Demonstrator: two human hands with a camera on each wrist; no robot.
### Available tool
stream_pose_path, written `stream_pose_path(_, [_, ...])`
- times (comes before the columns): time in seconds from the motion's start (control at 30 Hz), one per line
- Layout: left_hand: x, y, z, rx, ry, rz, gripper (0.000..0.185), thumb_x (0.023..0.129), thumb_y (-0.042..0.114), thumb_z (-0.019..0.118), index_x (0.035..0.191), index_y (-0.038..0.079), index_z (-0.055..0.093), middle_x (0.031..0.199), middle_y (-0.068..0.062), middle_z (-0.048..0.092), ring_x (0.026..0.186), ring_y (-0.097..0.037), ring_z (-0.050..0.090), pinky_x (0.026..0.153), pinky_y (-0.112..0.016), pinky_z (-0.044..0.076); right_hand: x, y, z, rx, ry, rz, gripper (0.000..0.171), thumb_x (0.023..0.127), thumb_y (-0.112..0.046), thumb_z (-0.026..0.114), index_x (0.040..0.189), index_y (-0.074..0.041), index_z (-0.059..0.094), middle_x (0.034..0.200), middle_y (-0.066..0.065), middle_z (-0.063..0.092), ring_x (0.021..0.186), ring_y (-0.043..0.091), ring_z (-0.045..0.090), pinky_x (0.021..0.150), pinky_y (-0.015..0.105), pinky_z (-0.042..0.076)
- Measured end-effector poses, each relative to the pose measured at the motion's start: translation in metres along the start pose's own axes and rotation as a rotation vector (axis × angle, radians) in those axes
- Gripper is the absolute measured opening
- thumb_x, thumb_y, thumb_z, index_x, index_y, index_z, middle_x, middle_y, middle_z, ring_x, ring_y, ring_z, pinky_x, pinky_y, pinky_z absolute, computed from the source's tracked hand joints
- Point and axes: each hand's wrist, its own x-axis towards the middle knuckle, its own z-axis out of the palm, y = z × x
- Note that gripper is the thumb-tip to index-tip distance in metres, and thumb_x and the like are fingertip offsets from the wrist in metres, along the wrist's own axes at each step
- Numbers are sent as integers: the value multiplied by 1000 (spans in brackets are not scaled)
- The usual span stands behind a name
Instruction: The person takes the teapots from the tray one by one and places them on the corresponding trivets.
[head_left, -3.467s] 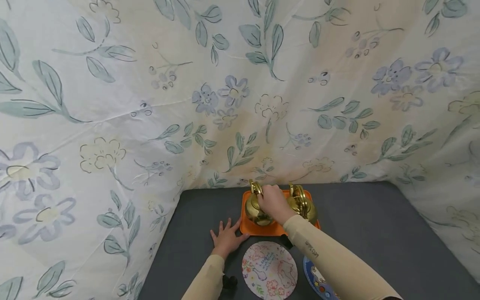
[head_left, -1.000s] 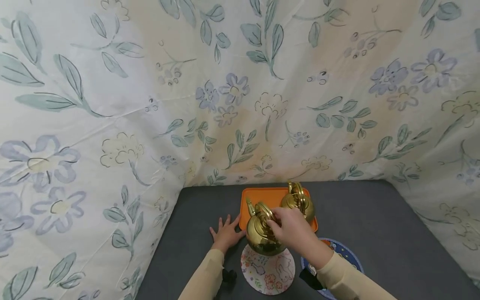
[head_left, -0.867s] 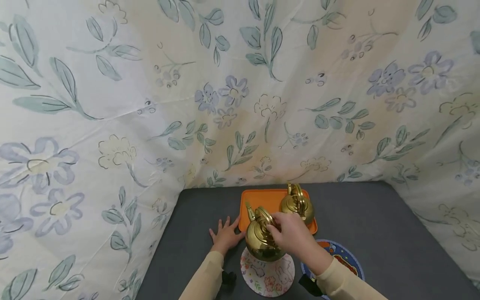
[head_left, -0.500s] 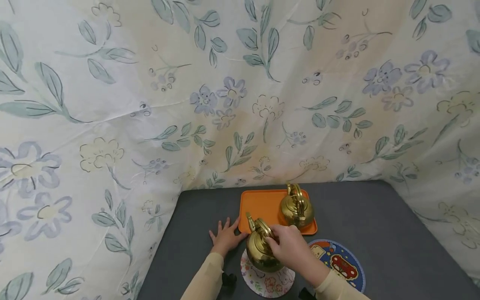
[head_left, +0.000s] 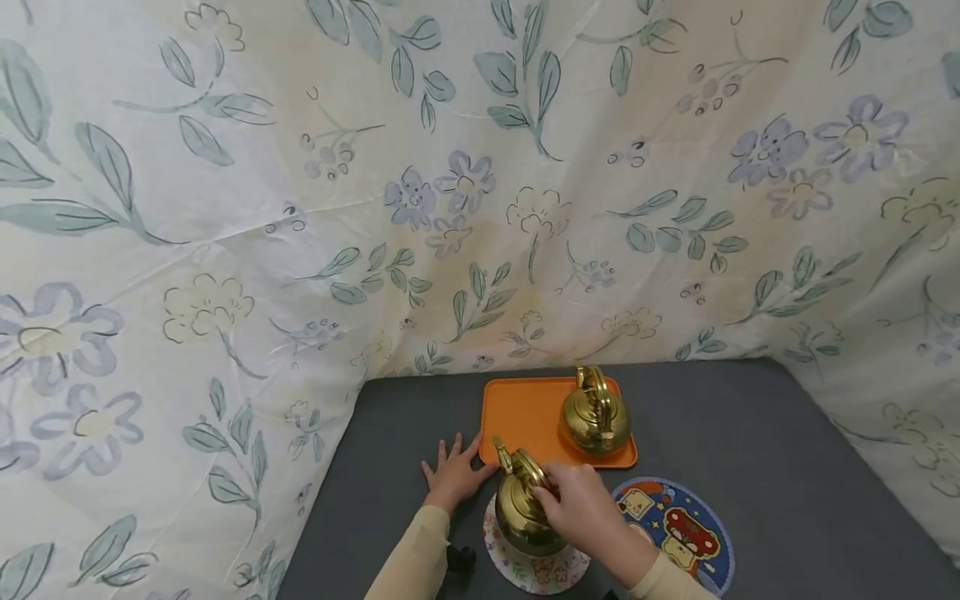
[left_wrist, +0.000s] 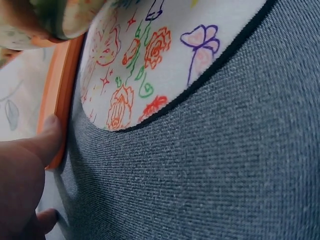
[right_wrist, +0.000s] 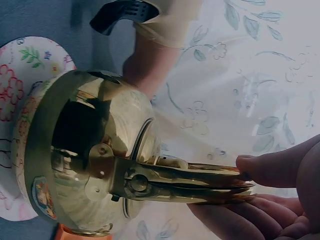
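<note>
Shifted nearer from the left of the orange tray (head_left: 521, 408), one gold kettle (head_left: 525, 521) is positioned over the flowered round mat (head_left: 551, 577), its handle (right_wrist: 175, 175) gripped by the right hand (head_left: 588, 510), with the left hand (head_left: 453, 477) spread against the tray's near-left corner.

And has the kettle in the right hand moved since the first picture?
Yes. The kettle has moved off the orange tray, toward the camera, over the flowered round mat.
</note>
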Motion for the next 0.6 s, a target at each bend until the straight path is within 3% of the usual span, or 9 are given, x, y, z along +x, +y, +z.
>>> stream_pose_path(0.3, [6,-1,3,6,-1,-13,75,90,65,62,156,38,39,165,-14,28,153,-47,13,110,-82,7,-1,10,6,-23,3,4,19,91,-11,74,107,-1,73,82,3,74,61,3,64,53,19,49])
stream_pose_path(0.6, [8,1,7,11,-3,-23,76,91,65,62,157,37,38,166,-14,28,154,-47,13,110,-82,8,-1,15,5,-22,3,-17,24,90,-11,75,111,1,73,85,6,76,63,6,67,53,20,51])
